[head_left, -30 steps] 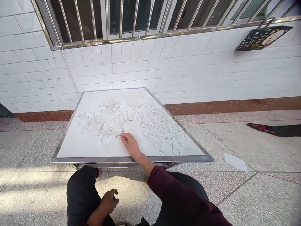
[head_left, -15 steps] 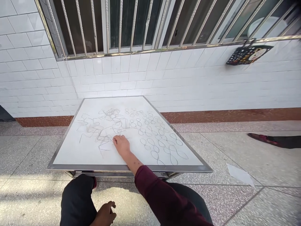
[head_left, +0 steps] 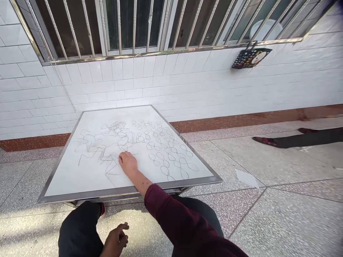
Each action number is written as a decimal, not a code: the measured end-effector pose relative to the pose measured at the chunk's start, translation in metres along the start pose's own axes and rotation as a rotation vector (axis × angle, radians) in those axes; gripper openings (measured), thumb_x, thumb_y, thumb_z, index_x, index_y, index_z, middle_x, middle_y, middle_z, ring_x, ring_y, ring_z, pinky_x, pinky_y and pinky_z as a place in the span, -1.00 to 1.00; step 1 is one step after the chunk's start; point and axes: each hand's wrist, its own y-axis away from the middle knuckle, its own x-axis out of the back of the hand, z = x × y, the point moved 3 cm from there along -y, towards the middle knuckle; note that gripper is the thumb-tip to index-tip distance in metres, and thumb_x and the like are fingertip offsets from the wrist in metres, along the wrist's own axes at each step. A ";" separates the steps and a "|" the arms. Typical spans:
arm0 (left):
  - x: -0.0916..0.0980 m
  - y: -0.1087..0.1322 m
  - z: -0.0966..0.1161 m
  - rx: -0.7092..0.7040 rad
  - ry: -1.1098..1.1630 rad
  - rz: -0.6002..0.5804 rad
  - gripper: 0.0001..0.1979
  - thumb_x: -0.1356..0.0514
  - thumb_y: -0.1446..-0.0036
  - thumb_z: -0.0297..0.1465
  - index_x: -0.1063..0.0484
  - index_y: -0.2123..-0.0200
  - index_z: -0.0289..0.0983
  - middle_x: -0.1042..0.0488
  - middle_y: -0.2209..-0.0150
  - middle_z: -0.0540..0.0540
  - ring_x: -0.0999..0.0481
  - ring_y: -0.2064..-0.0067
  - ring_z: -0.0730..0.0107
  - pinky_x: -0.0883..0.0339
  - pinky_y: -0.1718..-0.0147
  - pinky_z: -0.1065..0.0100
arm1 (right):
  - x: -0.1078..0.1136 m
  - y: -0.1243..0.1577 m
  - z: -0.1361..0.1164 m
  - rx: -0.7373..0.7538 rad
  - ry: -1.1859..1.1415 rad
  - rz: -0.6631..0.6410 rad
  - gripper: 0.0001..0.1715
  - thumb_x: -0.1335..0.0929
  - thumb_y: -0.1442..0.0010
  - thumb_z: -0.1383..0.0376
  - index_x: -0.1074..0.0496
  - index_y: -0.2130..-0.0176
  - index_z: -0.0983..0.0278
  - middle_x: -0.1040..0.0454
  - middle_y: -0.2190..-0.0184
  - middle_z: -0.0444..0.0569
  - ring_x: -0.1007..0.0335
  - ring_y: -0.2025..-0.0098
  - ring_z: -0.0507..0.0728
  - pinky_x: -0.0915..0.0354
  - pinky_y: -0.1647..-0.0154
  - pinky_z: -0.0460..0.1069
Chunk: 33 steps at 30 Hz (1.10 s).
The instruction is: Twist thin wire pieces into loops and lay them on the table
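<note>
Right hand: it's the right hand (head_left: 128,162) doing the work here, lying low over the white tabletop (head_left: 66,182), back of the hand facing up, knuckles bunching at the edge of the tangle.
Right grip: fingers are curling in and gathering close together, but the tips are mostly hiding, so I cannot tell whether they are pinching a strand.
Bent strands: the bent strands (head_left: 103,151), thin and dark, are sprawling across the left and middle of the tabletop, zigzagging over one another, some running right up beside the fingers, a denser knot of them sitting farther back.
Looped strands: over on the right, the looped strands (head_left: 164,160) are lying in rough rows, many of them forming figure-eights, and the nearest are sitting close to the front edge.
Left hand: down below the table, the left hand (head_left: 116,238) is hanging beside the left knee (head_left: 77,228), palm looking bare, forefinger sticking out, thumb side standing apart, the other fingers curling loosely.
Sidelines: a patterned bag (head_left: 252,58) is hanging from the window bars (head_left: 134,26), a pale sheet (head_left: 246,178) is lying on the floor, and another person's legs (head_left: 297,139) are showing at the right.
</note>
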 end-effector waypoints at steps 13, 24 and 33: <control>0.128 0.006 0.174 -0.730 -1.023 0.541 -0.36 -0.07 -0.32 -0.22 0.03 -0.39 -0.21 -0.12 -0.38 -0.15 0.01 -0.42 0.07 0.05 -0.33 -0.10 | 0.023 0.000 0.002 -0.065 -0.524 0.104 -0.76 -0.18 -0.32 0.11 -0.29 0.26 0.19 -0.41 0.44 -0.12 -0.34 0.42 0.08 -0.28 0.32 -0.02; 0.177 -0.017 0.164 -0.572 -0.910 0.643 -0.31 0.01 -0.31 -0.04 0.01 -0.38 -0.26 -0.18 -0.34 -0.26 -0.02 -0.41 0.02 0.07 -0.31 -0.09 | 0.018 -0.003 0.007 -0.185 -0.797 0.109 -0.74 -0.21 -0.29 0.05 -0.16 0.31 0.17 -0.36 0.43 -0.12 -0.31 0.46 0.08 -0.28 0.41 0.01; 0.192 -0.024 0.152 -0.534 -0.476 0.913 -0.39 -0.10 -0.30 -0.26 0.00 -0.34 -0.26 -0.30 -0.24 -0.31 -0.30 -0.25 0.06 -0.23 -0.17 -0.03 | 0.013 -0.005 0.002 -0.228 -1.109 -0.183 -0.59 -0.28 -0.23 -0.08 -0.17 0.28 0.19 -0.49 0.38 -0.10 -0.49 0.40 0.07 -0.41 0.43 -0.01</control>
